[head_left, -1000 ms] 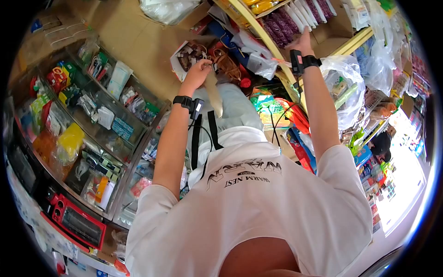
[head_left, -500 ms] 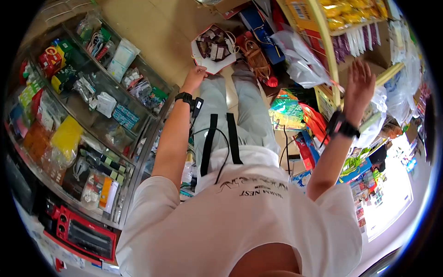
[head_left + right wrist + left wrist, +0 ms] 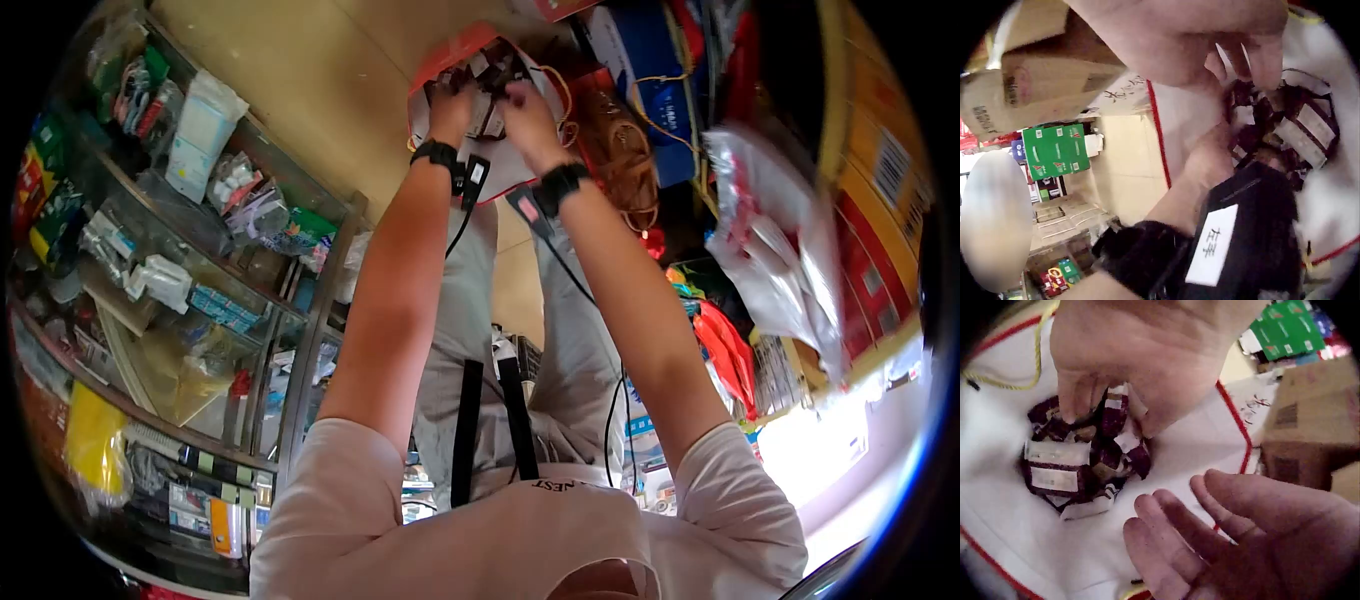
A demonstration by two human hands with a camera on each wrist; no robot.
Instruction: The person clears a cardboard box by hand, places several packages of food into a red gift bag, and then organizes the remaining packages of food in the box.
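Note:
A white paper bag with red edging (image 3: 508,163) stands on the floor with its mouth up. Inside lie several small dark purple packets (image 3: 1054,469) with white labels. My left hand (image 3: 452,115) reaches down into the bag; in the left wrist view, its thumb and fingers pinch one dark purple packet (image 3: 1115,415) among the others. Beside it, my right hand (image 3: 530,122) hangs over the bag's right side. Its fingers (image 3: 1175,515) are spread and relaxed, with nothing in the palm.
A glass display case (image 3: 300,330) with packaged goods runs along the left. To the right are a brown woven item (image 3: 622,165), a blue box (image 3: 650,90) and shelves with a plastic bag (image 3: 775,230). A cardboard box (image 3: 1307,415) and green carton (image 3: 1288,331) stand beyond the bag.
My right hand has come down from the packets on the right shelf to the bag. My left hand has moved from the bag's rim into its mouth. The head view has moved closer.

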